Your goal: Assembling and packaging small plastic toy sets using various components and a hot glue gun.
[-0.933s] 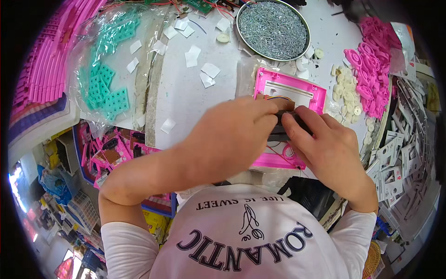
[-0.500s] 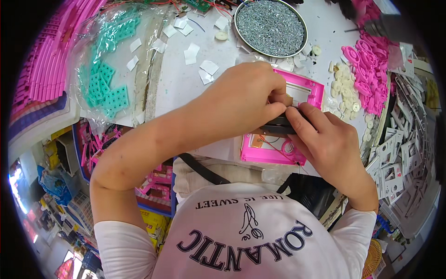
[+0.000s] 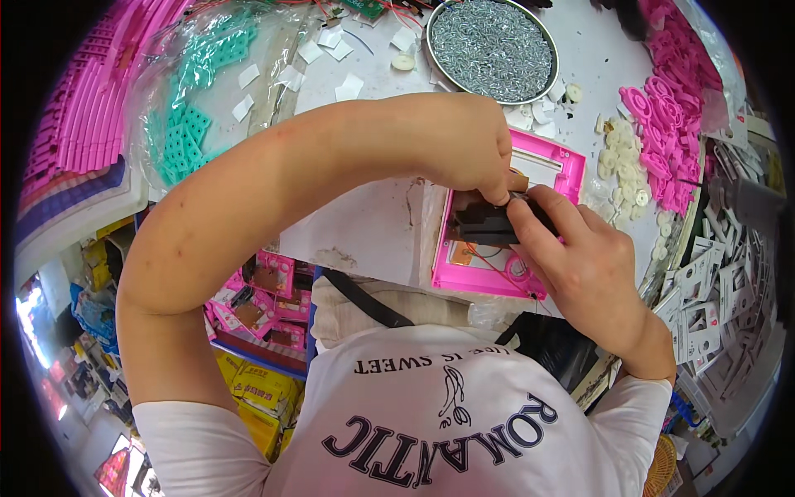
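Observation:
A pink plastic frame point(image 3: 571, 161) lies on the white table, with thin red wires and a round pink ring in its near part. Across the frame sits a black plastic part point(image 3: 484, 225), which my right hand point(image 3: 584, 257) grips at its right end with thumb and fingers. My left hand point(image 3: 474, 153) reaches over from the far left side, its fingers pinched together at the upper edge of the black part. A small brown piece point(image 3: 518, 181) shows beside those fingertips. Whatever sits inside the left pinch is hidden.
A round metal tray of screws point(image 3: 435, 51) stands beyond the frame. White round parts point(image 3: 621, 161) and pink parts point(image 3: 662, 137) are heaped right. Teal pieces point(image 3: 184, 145) lie in clear plastic at left. A dark tool with a thin tip point(image 3: 749, 201) is at far right.
My left elbow has swung outward to the left and the wrist has turned, uncovering more of the black part. The dark tool has moved down along the right side. My right hand keeps its grip.

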`<control>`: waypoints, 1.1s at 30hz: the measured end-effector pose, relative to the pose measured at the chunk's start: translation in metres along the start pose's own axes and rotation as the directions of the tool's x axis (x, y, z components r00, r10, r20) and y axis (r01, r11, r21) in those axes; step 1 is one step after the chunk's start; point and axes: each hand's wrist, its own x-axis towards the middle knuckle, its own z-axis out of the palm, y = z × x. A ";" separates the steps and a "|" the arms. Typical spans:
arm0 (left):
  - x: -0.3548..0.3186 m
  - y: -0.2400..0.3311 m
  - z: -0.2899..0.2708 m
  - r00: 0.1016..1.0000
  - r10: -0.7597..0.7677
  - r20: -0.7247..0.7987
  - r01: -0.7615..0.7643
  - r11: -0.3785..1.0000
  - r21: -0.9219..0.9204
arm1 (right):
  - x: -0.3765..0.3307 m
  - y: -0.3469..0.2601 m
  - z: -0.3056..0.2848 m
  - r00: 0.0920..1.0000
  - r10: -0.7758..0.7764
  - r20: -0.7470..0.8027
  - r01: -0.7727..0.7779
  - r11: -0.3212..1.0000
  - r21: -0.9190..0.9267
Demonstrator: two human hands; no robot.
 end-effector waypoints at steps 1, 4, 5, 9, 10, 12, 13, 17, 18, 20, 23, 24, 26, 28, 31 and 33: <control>-0.001 0.000 0.000 1.000 -0.006 0.001 0.006 1.000 0.025 | 0.000 -0.001 0.001 1.000 0.003 -0.006 -0.003 1.000 0.004; -0.004 0.004 0.002 1.000 -0.013 -0.015 0.014 0.998 0.054 | 0.002 -0.004 0.000 1.000 0.025 0.011 -0.024 1.000 -0.019; -0.004 0.006 0.001 1.000 -0.015 -0.015 0.016 0.996 0.086 | 0.003 -0.006 0.000 1.000 0.030 0.004 -0.030 0.999 -0.020; -0.006 0.008 0.003 0.999 -0.021 -0.027 0.025 0.985 0.169 | 0.002 -0.009 0.005 0.998 0.033 -0.057 -0.035 0.999 -0.028; -0.006 0.007 0.003 0.999 -0.021 -0.033 0.026 0.984 0.179 | 0.002 -0.009 0.005 0.997 0.038 -0.061 -0.040 0.999 -0.031; -0.005 0.003 0.006 0.998 -0.015 -0.067 0.025 0.988 0.154 | 0.002 -0.012 0.003 0.997 0.060 -0.048 -0.062 0.997 -0.040; -0.004 0.001 0.008 0.996 -0.013 -0.083 0.024 0.990 0.141 | 0.002 -0.013 0.000 0.997 0.076 -0.031 -0.078 0.996 -0.046; -0.007 -0.004 0.014 0.988 -0.025 -0.154 0.031 0.999 0.032 | 0.003 -0.004 0.000 0.998 0.069 -0.015 -0.067 0.995 0.069; -0.004 -0.008 0.016 0.986 -0.007 -0.164 0.014 0.999 0.041 | 0.003 -0.001 0.003 0.996 0.070 -0.050 -0.063 0.989 0.133; -0.002 -0.007 0.016 0.985 0.017 -0.171 -0.005 0.998 0.070 | 0.003 0.005 0.005 0.995 0.063 -0.082 -0.044 0.976 0.215; 0.000 -0.001 0.009 0.985 0.034 -0.169 -0.016 0.994 0.108 | 0.001 0.006 0.013 0.984 0.132 -0.118 -0.107 0.975 0.197; 0.003 -0.003 0.008 0.984 0.040 -0.172 -0.022 0.994 0.105 | 0.001 0.010 0.018 0.981 0.113 -0.156 -0.080 0.975 0.206; 0.005 -0.002 -0.001 0.991 0.051 -0.126 -0.038 0.994 0.103 | 0.000 0.018 0.025 0.969 0.078 -0.234 -0.025 0.975 0.221; 0.005 0.007 -0.018 0.998 0.062 -0.028 -0.058 0.993 0.103 | -0.004 0.020 0.023 0.972 0.109 -0.209 -0.055 0.967 0.248; 0.037 -0.008 -0.040 0.571 0.504 -0.648 -0.012 0.795 0.607 | 0.000 0.021 0.024 0.973 0.090 -0.211 -0.022 0.951 0.308; 0.054 -0.018 -0.046 0.607 0.511 -0.609 0.093 0.715 0.693 | -0.001 0.023 0.026 0.975 0.091 -0.202 -0.020 0.944 0.328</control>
